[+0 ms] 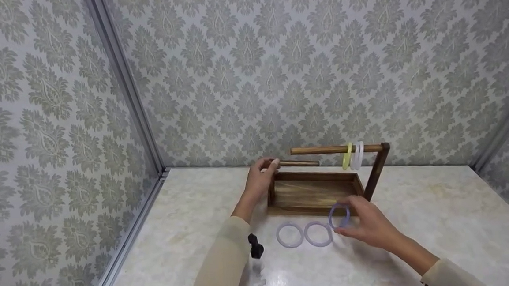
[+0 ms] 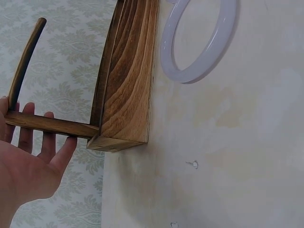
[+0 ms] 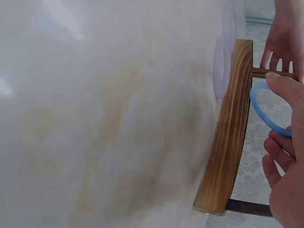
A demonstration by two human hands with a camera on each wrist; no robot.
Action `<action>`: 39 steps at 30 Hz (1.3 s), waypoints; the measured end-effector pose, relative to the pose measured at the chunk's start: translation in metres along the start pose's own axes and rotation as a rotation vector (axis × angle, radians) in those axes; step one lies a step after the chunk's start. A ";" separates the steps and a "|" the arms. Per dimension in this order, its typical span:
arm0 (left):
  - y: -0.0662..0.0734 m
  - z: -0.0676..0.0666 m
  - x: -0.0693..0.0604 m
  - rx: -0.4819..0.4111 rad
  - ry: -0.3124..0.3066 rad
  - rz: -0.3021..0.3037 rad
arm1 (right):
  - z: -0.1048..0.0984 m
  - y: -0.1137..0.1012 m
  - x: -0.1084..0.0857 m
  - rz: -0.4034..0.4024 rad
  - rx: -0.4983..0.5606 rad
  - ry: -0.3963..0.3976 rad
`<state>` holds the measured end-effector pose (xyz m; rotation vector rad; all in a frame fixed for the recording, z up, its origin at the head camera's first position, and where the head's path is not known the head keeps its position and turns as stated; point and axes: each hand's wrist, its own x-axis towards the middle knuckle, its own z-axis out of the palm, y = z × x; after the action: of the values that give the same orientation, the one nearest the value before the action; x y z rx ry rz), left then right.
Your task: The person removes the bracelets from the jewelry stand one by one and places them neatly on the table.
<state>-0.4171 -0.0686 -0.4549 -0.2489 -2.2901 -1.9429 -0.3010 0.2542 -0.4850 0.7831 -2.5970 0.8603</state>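
Observation:
A dark wooden rack with a tray base (image 1: 300, 209) stands near the back of the table. My left hand (image 1: 260, 178) grips its left post (image 2: 52, 124), fingers behind the wood, where a short bar (image 1: 300, 163) branches off. On the longer, higher bar (image 1: 317, 150) hang a yellow bangle (image 1: 347, 156) and white bangles (image 1: 358, 156). Between thumb and fingers my right hand (image 1: 370, 222) pinches a translucent blue bangle (image 3: 260, 113), upright before the tray's right front corner. Two pale purple bangles lie flat in front, a left one (image 1: 278, 235) and a right one (image 1: 320, 245).
The pale marbled table (image 1: 190, 253) extends on both sides of the rack. Patterned wall panels (image 1: 250, 72) enclose it at the back and sides, with a metal frame strip (image 1: 122, 80) at the left corner.

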 end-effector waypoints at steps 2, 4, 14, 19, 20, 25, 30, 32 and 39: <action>0.000 0.000 -0.001 -0.005 -0.011 -0.004 | 0.000 0.003 -0.005 0.014 0.034 0.002; 0.000 0.000 -0.001 -0.011 -0.020 -0.003 | 0.000 0.007 -0.009 0.030 0.068 0.002; 0.001 -0.001 0.000 -0.032 -0.012 0.019 | 0.004 0.021 -0.023 0.155 0.142 -0.013; -0.001 0.000 0.001 -0.021 -0.014 0.005 | 0.009 0.026 -0.027 0.184 0.145 -0.013; -0.001 0.000 0.002 -0.018 -0.014 0.003 | 0.009 0.026 -0.028 0.190 0.144 -0.016; -0.002 -0.001 0.002 -0.021 -0.009 0.005 | 0.011 0.025 -0.027 0.215 0.144 -0.041; -0.002 -0.001 0.000 -0.022 -0.002 0.008 | 0.012 0.025 -0.025 0.239 0.167 -0.044; -0.002 0.000 0.000 -0.019 -0.005 0.008 | 0.012 0.026 -0.025 0.255 0.182 -0.052; 0.000 0.001 -0.001 -0.025 -0.008 0.013 | 0.011 0.026 -0.021 0.299 0.203 -0.063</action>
<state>-0.4160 -0.0681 -0.4556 -0.2735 -2.2646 -1.9692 -0.3000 0.2732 -0.5149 0.4820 -2.7565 1.2176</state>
